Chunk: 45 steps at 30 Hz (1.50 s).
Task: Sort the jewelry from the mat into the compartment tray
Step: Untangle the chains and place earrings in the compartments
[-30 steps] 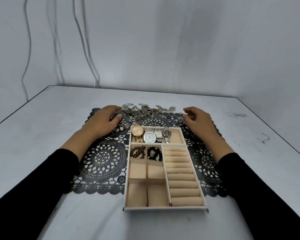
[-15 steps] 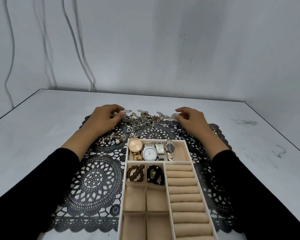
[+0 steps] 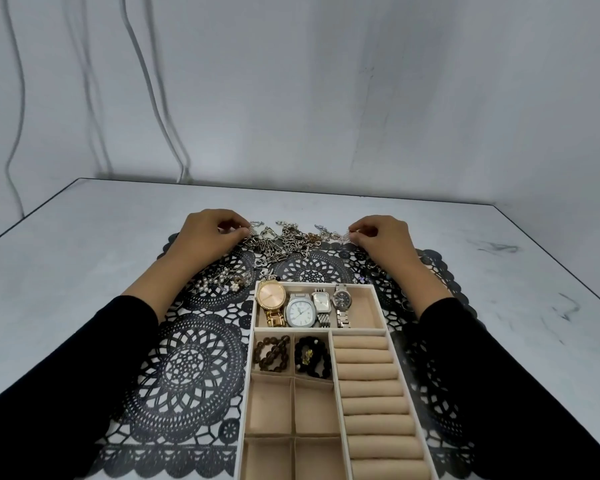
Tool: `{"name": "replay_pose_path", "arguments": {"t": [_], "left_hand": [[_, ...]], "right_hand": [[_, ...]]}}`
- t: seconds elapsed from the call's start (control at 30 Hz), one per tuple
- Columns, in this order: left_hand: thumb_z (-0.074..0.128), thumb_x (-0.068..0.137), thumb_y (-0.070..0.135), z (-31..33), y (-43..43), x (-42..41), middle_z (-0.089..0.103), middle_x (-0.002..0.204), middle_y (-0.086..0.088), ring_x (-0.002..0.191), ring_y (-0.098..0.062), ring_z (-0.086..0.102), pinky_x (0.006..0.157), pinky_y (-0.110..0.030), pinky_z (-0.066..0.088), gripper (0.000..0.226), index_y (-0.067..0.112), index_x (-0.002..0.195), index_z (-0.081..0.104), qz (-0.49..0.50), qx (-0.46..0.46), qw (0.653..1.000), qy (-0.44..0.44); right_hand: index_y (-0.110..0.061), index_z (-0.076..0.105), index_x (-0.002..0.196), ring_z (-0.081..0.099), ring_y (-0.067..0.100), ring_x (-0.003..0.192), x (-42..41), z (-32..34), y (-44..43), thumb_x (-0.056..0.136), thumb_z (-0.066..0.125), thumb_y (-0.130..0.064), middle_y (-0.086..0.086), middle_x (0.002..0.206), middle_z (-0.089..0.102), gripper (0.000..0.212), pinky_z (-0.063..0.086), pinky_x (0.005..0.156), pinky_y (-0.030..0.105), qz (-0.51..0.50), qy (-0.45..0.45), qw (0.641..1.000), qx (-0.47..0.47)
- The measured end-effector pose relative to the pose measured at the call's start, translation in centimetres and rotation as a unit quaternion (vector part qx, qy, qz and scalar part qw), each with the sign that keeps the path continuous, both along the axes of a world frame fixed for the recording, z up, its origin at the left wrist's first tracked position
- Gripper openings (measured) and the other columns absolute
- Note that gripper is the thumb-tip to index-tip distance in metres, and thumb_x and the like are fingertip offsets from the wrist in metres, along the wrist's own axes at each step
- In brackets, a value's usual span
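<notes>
At the desk's [image 3: 84, 271] near edge, the tray [image 3: 291, 283] holds 2 bracelets [image 3: 272, 353] and, farther in, 4 watches [image 3: 302, 308]. At the mat's [image 3: 187, 368] far edge, the left hand [image 3: 208, 235] and right hand [image 3: 385, 237] pinch the chain pile's [image 3: 284, 240] ends with curled fingers.

light: dim, even, cool | shadows: soft | focus: sharp | edges: wide-angle bend

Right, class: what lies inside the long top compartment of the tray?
Four watches lie side by side in the compartment: a gold watch, a white-faced watch, a small rectangular watch and a dark-faced watch. The lining beneath them is covered.
</notes>
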State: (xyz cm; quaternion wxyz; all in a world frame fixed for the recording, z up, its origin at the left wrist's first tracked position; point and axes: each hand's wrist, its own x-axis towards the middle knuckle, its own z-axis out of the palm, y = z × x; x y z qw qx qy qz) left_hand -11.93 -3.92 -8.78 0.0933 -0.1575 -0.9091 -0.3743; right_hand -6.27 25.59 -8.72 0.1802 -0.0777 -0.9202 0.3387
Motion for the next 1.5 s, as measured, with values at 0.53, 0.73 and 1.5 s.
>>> {"name": "replay_pose_path", "arguments": {"t": [0.53,0.73,1.5], "left_hand": [[0.069,0.088,0.008,0.7,-0.1,2.7,0.071,0.093,0.016,0.083,0.008,0.068,0.069,-0.004,0.048,0.014,0.021,0.092,0.075,0.014,0.200,0.979,0.047],[0.072,0.087,0.014,0.9,-0.8,5.0,0.072,0.094,0.021,0.085,0.003,0.070,0.075,-0.010,0.051,0.017,0.030,0.086,0.075,0.014,0.236,0.971,0.040],[0.074,0.085,0.013,2.4,-2.5,18.2,0.075,0.098,0.010,0.094,-0.006,0.070,0.090,-0.027,0.053,0.013,0.022,0.094,0.077,-0.027,0.302,0.953,0.009]], "right_hand": [[-0.017,0.076,0.089,0.063,0.007,0.079,2.2,1.2,-0.5,0.080,0.073,-0.012,-0.002,0.085,0.071,0.010,0.050,0.074,0.016,-0.051,0.067,0.986,-0.146],[-0.020,0.076,0.085,0.067,0.012,0.087,4.3,1.8,-1.2,0.079,0.075,-0.015,-0.005,0.084,0.072,0.008,0.054,0.085,0.031,-0.052,0.078,0.978,-0.188],[-0.009,0.074,0.096,0.062,0.004,0.064,17.9,4.3,-4.0,0.082,0.072,-0.007,0.007,0.085,0.071,0.014,0.051,0.061,0.014,0.051,0.081,0.943,-0.319]]}}
